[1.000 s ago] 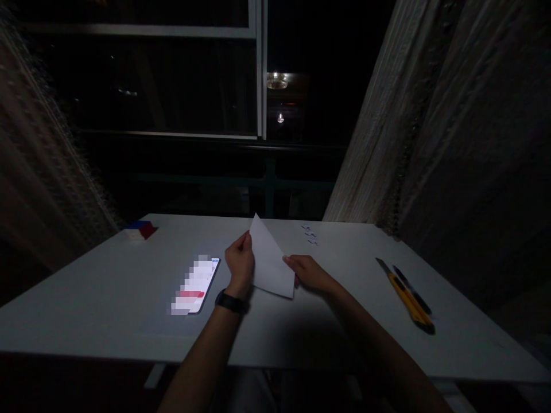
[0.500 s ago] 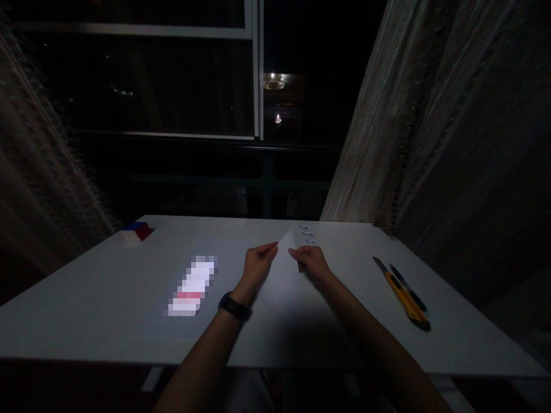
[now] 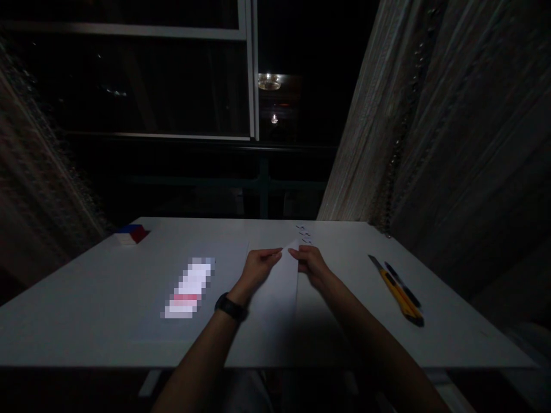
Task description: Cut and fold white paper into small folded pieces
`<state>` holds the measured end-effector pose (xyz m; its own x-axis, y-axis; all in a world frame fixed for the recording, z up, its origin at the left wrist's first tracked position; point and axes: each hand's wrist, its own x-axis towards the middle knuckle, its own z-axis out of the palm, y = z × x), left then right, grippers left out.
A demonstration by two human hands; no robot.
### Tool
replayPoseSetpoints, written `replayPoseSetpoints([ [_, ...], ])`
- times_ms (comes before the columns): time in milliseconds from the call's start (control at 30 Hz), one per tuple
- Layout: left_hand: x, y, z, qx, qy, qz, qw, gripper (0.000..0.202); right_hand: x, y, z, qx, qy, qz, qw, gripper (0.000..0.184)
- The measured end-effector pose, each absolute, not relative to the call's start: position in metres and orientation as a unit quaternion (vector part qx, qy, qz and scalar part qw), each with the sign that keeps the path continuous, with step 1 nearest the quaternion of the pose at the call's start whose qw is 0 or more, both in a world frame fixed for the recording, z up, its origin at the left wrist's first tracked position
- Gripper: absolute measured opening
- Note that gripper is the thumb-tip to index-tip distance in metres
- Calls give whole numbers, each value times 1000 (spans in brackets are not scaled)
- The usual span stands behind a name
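Between my hands is a white sheet of paper (image 3: 278, 292), its far end narrowing to a point. My left hand (image 3: 259, 267), with a dark band on its wrist, pinches the paper's left edge near that tip. On the right edge, my right hand (image 3: 313, 264) grips with the thumb on top and the fingers behind. Just past the hands lies a piece of paper with dark handwritten marks (image 3: 303, 234). Dim light hides the exact folds of the sheet.
A lit phone (image 3: 189, 289) with a blurred screen rests on another sheet (image 3: 146, 324) to the left. A box-like block in blue, red and white (image 3: 131, 234) sits at the far left. Rightward lie a yellow utility knife (image 3: 398, 292) and a pen (image 3: 402, 284). Curtains (image 3: 357, 126) hang behind the white table (image 3: 451, 332).
The paper's raised tip has come lower and leans right, and its right edge now looks straighter. My hands have drawn slightly closer together. The view has shifted a little.
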<state>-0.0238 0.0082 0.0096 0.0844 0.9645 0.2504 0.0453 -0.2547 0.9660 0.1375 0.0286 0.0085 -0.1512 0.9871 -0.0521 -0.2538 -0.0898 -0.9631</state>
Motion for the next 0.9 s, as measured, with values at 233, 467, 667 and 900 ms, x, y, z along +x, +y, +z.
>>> replayPoseSetpoints([
  [233,-23,5,8,627,438,490,419,45,135,28,8,-429,-429,593,529,30],
  [467,-24,9,5,634,440,494,400,35,135,30,6,-438,-449,559,543,36],
  [667,-24,10,7,618,428,503,425,31,135,31,6,-433,-426,533,589,32],
  [900,-24,7,7,634,425,480,432,31,135,31,7,-444,-404,480,640,24],
])
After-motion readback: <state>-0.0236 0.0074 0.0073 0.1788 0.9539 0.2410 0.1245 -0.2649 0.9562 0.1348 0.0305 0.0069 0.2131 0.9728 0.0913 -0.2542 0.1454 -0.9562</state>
